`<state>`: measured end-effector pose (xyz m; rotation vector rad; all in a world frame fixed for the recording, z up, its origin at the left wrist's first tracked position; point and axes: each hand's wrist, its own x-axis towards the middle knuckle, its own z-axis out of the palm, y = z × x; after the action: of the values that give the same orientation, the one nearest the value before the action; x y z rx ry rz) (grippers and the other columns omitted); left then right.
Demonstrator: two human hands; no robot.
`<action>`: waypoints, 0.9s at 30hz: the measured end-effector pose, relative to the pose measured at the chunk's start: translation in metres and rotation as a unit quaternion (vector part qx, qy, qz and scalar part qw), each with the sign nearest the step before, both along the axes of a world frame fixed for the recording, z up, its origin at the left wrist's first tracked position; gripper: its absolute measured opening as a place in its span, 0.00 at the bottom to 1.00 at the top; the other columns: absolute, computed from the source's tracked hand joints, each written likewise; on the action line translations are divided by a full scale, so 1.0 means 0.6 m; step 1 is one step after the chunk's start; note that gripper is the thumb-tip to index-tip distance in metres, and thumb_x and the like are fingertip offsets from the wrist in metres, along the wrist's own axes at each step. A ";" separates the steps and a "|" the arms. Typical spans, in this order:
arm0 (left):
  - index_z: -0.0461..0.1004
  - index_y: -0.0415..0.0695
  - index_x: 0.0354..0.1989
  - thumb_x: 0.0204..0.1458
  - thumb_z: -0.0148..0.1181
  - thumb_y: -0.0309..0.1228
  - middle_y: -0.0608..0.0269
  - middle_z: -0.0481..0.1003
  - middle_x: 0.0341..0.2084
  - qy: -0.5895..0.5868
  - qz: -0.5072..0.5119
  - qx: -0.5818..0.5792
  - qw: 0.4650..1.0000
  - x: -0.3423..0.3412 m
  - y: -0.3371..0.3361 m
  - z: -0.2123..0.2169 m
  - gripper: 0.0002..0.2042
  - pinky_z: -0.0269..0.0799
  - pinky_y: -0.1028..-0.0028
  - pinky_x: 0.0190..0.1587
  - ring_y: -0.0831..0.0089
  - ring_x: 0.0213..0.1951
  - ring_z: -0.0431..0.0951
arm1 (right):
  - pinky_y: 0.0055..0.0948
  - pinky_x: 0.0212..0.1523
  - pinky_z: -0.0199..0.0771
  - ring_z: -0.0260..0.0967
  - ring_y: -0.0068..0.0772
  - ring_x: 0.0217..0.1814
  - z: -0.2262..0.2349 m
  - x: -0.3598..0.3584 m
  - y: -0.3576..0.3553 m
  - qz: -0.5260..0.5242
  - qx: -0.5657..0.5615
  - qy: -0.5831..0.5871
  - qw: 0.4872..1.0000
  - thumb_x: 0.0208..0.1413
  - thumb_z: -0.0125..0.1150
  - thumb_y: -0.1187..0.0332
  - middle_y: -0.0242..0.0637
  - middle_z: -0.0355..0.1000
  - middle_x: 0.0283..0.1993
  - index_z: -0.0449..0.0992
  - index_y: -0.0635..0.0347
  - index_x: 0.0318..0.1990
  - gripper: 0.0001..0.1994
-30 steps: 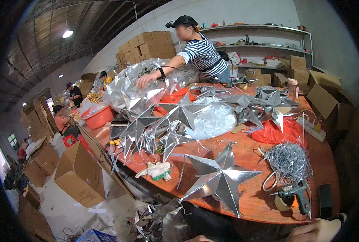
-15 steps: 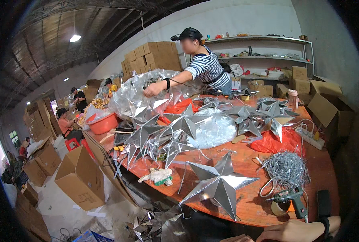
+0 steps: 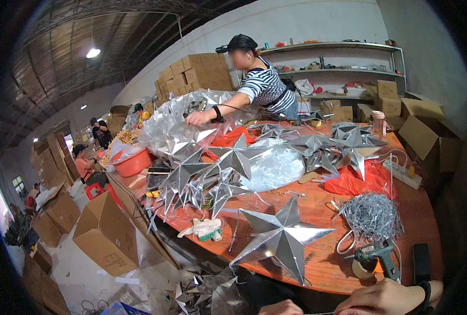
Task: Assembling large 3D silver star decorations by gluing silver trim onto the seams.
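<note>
At the bottom edge, my left hand and my right hand are both closed, with a thin pale strand stretched between them. The lower parts of both hands are cut off by the frame. Just beyond them a large silver foil star lies on the reddish wooden table. A dark green glue gun rests above my right hand, next to a tape roll. Behind it sits a tangled heap of silver tinsel cord. A black phone-like object lies at the right.
Several silver stars crowd the table's far side, beside red plastic and clear bags. A white-and-green glove lies near the left edge. Across the table a person in stripes reaches left. Cartons stand on the floor.
My left hand has moved left, away from my right hand, and the strand between them now shows. My right hand has risen slightly. The view has shifted a little.
</note>
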<state>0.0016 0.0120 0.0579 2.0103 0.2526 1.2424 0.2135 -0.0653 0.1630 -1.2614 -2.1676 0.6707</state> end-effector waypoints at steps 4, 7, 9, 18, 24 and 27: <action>0.66 0.35 0.20 0.51 0.45 0.18 0.55 0.67 0.18 0.006 0.091 -0.091 0.992 -0.029 -0.005 -0.004 0.08 0.63 0.75 0.24 0.68 0.20 0.67 | 0.29 0.33 0.68 0.69 0.42 0.31 0.000 0.010 -0.013 -0.039 0.006 0.014 0.999 0.49 0.57 0.76 0.45 0.70 0.30 0.72 0.69 0.32 0.05; 0.66 0.35 0.21 0.54 0.43 0.21 0.56 0.67 0.19 0.027 0.107 -0.044 0.993 -0.057 0.007 0.000 0.10 0.63 0.74 0.24 0.69 0.20 0.67 | 0.26 0.33 0.73 0.72 0.27 0.31 -0.013 0.030 0.005 0.036 0.040 -0.043 0.998 0.57 0.49 0.65 0.35 0.71 0.32 0.71 0.62 0.40 0.10; 0.66 0.36 0.22 0.57 0.43 0.26 0.58 0.67 0.20 -0.009 0.144 -0.075 0.987 -0.076 0.003 -0.003 0.11 0.62 0.74 0.25 0.71 0.20 0.66 | 0.26 0.34 0.74 0.73 0.29 0.32 -0.021 0.032 0.016 0.037 0.036 -0.032 0.998 0.55 0.52 0.66 0.35 0.72 0.31 0.73 0.61 0.39 0.10; 0.65 0.38 0.21 0.58 0.42 0.33 0.63 0.66 0.17 -0.045 0.240 -0.225 0.943 -0.098 -0.013 0.025 0.16 0.60 0.76 0.25 0.75 0.20 0.63 | 0.31 0.33 0.67 0.68 0.43 0.32 -0.001 0.019 -0.007 -0.059 0.001 0.003 0.998 0.48 0.58 0.76 0.46 0.68 0.30 0.71 0.69 0.33 0.05; 0.66 0.40 0.19 0.58 0.43 0.35 0.66 0.65 0.17 -0.113 0.373 -0.214 0.896 -0.121 -0.006 -0.023 0.17 0.58 0.76 0.24 0.78 0.20 0.62 | 0.31 0.32 0.67 0.68 0.43 0.31 0.005 0.016 -0.003 -0.056 0.015 0.004 0.998 0.48 0.58 0.77 0.46 0.69 0.30 0.71 0.70 0.32 0.05; 0.67 0.39 0.20 0.58 0.43 0.36 0.66 0.66 0.17 -0.083 0.384 -0.180 0.902 -0.129 0.000 -0.009 0.17 0.56 0.77 0.24 0.78 0.19 0.61 | 0.31 0.32 0.67 0.69 0.43 0.31 0.008 0.011 -0.003 -0.065 0.012 0.003 0.998 0.48 0.58 0.77 0.46 0.70 0.29 0.71 0.70 0.32 0.05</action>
<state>-0.0755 0.0118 0.0526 1.4936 1.1865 1.6678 0.2204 -0.0673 0.1677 -1.3721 -2.0628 0.5918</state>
